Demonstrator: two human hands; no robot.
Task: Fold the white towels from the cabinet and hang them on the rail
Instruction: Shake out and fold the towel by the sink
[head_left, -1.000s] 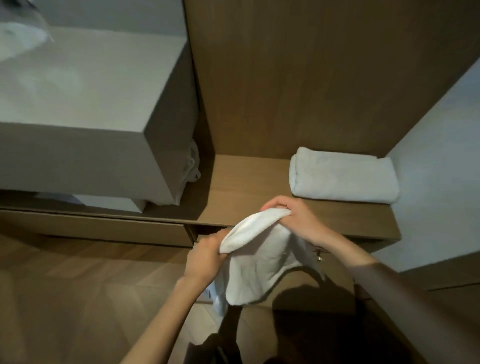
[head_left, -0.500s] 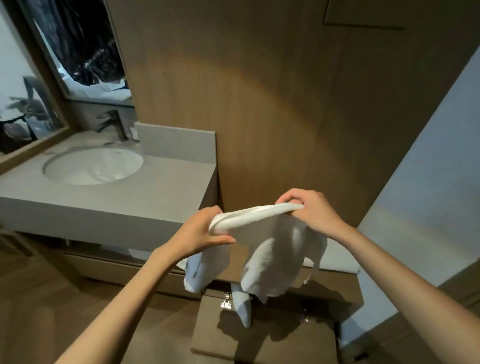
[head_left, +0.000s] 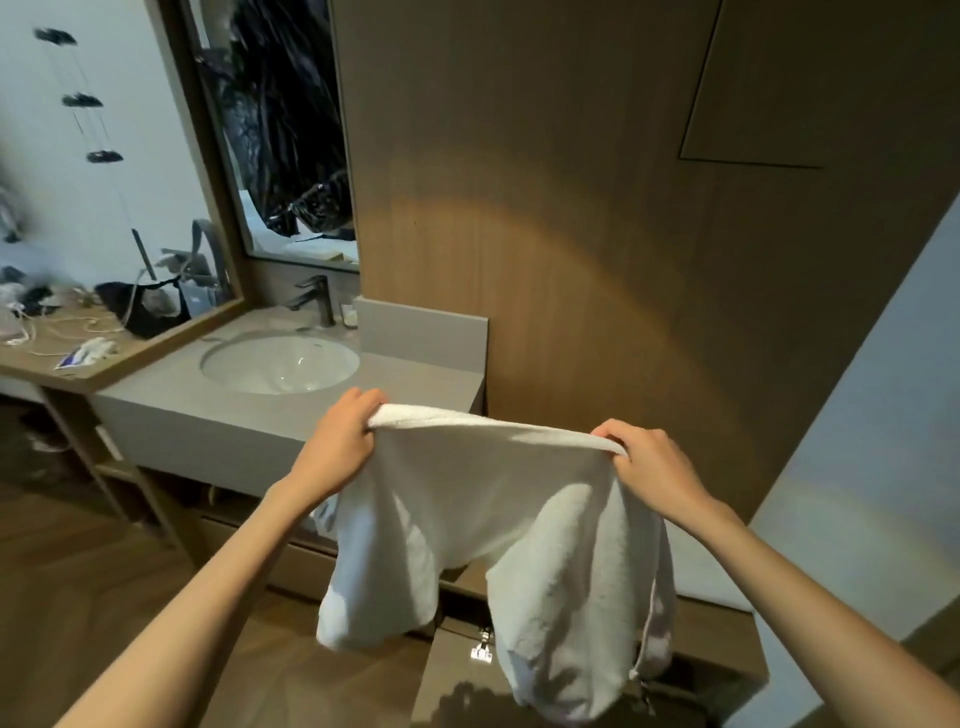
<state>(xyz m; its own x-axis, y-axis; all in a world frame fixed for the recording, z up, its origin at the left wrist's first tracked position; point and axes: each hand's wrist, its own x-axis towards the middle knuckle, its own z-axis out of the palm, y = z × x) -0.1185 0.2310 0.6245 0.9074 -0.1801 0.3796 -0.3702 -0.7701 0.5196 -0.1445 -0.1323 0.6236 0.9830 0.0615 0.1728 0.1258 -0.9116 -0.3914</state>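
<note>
Hanging before the worktop (head_left: 171, 405), the white towel (head_left: 467, 499) is grasped at its top edge by the left grip (head_left: 340, 441) and the right grip (head_left: 649, 467), both clenched on it.

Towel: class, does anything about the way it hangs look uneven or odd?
Yes. The towel is stretched between the left hand and right hand, but its bottom hangs crooked: bunched, the right part drooping lower than the left.
</note>
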